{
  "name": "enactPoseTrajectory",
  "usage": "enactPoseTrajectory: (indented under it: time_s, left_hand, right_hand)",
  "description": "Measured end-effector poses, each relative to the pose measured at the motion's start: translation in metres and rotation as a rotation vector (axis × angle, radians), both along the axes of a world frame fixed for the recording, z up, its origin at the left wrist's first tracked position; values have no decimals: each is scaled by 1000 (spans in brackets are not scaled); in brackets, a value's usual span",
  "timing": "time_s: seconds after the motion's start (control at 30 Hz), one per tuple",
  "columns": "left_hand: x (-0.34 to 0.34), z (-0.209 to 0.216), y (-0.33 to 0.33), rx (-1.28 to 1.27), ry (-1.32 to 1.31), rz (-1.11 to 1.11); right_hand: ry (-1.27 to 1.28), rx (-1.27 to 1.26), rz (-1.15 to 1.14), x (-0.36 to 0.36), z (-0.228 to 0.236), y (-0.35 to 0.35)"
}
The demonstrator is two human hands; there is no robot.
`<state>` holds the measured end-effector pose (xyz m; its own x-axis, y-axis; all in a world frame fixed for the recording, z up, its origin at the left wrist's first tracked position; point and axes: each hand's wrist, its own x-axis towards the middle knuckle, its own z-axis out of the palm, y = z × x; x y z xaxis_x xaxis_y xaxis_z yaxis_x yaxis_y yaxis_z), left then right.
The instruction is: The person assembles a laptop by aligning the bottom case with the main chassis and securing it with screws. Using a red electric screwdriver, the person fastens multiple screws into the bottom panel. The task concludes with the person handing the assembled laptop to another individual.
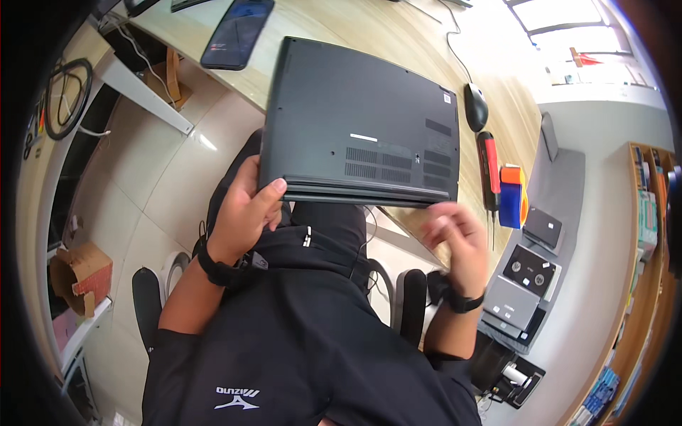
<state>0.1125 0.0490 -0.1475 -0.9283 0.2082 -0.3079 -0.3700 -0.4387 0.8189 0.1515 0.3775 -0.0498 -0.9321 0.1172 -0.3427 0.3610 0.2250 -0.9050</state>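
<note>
A black laptop lies closed and upside down, its base with vent grilles facing up and its hinge edge toward me. It spans the table's near edge and juts out over my lap. My left hand grips its near left corner, thumb on top and fingers underneath. At the near right corner is my right hand, fingers curled and smeared by motion; whether they touch the laptop I cannot tell. Right of the laptop lies a red and black screwdriver with a long thin shaft, beside blue and orange tape rolls.
On the wooden table are a black mouse with a cable and a dark phone. Several laptops rest on a grey sofa at the right. A bookshelf stands beyond; an open cardboard box sits at left.
</note>
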Motion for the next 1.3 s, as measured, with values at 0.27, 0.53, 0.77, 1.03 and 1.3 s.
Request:
enactPoseTrajectory:
  time_s: [0.27, 0.53, 0.77, 1.03, 1.3]
  left_hand:
    - [11, -23, 17, 145, 30, -105]
    - [4, -26, 51, 33, 13, 7]
    - [6, -14, 50, -75, -4, 1]
    - [6, -24, 43, 15, 24, -53]
    - [9, -31, 24, 35, 61, -62]
  right_hand:
    - [312, 1256, -150, -62, 1, 129]
    - [104, 1117, 28, -87, -29, 150]
    - [156, 1098, -30, -75, -2, 140]
    - [818, 200, -340, -20, 87, 60]
    - [903, -532, 170, -26, 95, -31]
